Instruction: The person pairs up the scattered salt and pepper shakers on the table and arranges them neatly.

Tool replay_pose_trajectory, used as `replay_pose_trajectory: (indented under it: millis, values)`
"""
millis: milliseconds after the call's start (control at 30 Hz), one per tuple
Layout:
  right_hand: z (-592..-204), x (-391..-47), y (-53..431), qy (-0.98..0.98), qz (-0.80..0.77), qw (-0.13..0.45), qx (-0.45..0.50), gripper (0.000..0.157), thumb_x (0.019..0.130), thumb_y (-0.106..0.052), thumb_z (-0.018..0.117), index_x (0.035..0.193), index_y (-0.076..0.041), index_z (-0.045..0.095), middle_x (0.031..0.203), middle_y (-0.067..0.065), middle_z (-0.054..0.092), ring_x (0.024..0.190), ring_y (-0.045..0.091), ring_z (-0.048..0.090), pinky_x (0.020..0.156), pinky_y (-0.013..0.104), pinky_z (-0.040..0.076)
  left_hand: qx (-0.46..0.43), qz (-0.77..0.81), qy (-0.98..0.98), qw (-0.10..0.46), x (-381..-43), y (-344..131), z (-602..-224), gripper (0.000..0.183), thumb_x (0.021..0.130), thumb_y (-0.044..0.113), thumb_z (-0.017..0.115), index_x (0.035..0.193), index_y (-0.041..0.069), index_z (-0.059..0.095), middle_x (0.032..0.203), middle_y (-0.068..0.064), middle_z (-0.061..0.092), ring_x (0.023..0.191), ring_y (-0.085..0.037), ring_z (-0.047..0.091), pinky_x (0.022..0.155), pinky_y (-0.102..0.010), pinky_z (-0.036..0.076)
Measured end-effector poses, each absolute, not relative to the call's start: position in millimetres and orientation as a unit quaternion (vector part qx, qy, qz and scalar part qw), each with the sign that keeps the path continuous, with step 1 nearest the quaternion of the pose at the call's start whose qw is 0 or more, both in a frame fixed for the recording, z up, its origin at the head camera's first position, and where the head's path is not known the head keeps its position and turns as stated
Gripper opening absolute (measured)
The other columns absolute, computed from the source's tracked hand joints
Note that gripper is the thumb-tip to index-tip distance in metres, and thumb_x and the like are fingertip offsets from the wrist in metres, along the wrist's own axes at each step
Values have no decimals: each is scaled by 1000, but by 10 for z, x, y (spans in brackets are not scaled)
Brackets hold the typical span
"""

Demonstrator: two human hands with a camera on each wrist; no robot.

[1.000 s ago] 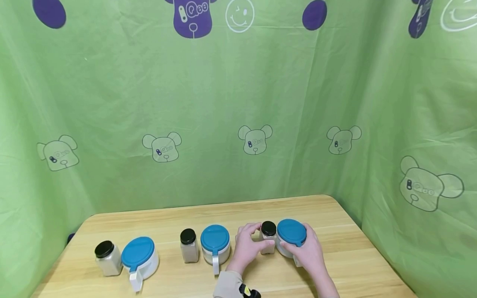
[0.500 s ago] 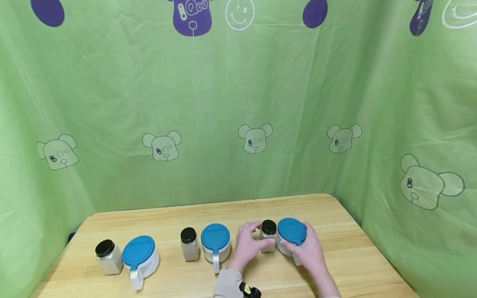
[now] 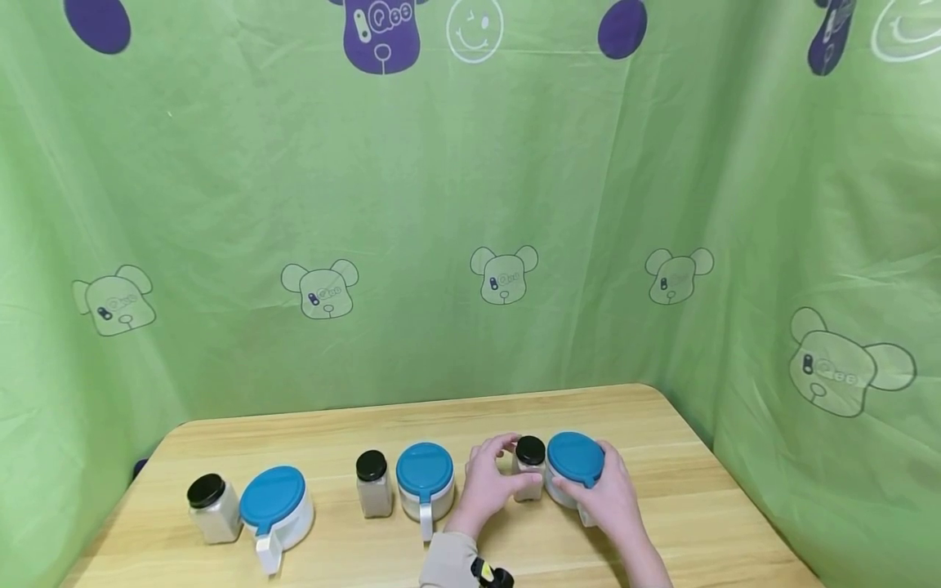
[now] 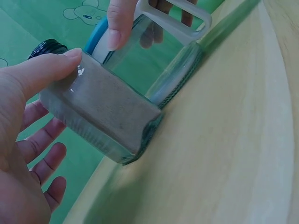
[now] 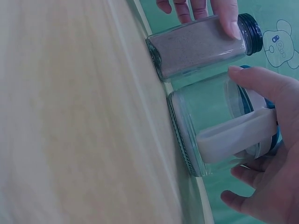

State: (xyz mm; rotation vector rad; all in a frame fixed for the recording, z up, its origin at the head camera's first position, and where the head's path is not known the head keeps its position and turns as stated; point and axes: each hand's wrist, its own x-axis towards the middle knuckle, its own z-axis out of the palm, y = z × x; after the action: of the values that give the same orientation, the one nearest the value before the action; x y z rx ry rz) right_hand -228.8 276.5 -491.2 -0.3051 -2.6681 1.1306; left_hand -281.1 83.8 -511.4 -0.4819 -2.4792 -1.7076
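A square glass shaker jar [image 3: 530,452] with a black screw lid and greyish powder inside stands upright at the table's right half. My left hand [image 3: 487,488] holds it, thumb on its near face below the lid and index finger behind. Just right of it stands a round glass seasoning pot [image 3: 576,457] with a blue lid and white handle. My right hand [image 3: 612,495] grips this pot around its upper part, the thumb at the near side by the lid. In the right wrist view the pot's white handle [image 5: 236,135] shows below the thumb, and its clear glass lets the green backdrop through.
Two more such pairs stand leftward on the wooden table [image 3: 706,506]: a black-lidded jar [image 3: 375,492] beside a blue-lidded pot [image 3: 425,471] mid-table, and another jar [image 3: 218,520] beside a pot [image 3: 273,496] at far left. A green printed curtain [image 3: 441,180] surrounds the back and sides.
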Motion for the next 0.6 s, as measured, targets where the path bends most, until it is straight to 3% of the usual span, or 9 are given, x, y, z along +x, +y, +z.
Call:
replay_pose_trajectory:
  millis: [267, 600]
  values:
    - [-4920, -2291, 2755, -912, 382, 118, -93, 107, 73, -44, 82, 145, 8, 22, 141, 31, 37, 127, 49, 43, 101, 66, 38, -164, -564, -808, 54, -2789, 835, -4989, 66, 70, 40, 85, 129, 25, 60, 121, 2, 63, 121, -21, 45, 100, -48, 32]
    - [-4841, -2259, 2750, -903, 398, 132, -90, 107, 74, -43, 82, 150, -1, 21, 146, 30, 30, 130, 49, 41, 104, 65, 37, -169, -572, -800, 69, -2718, 811, -4743, 60, 76, 40, 81, 130, 28, 59, 123, 4, 60, 125, -21, 43, 105, -53, 27]
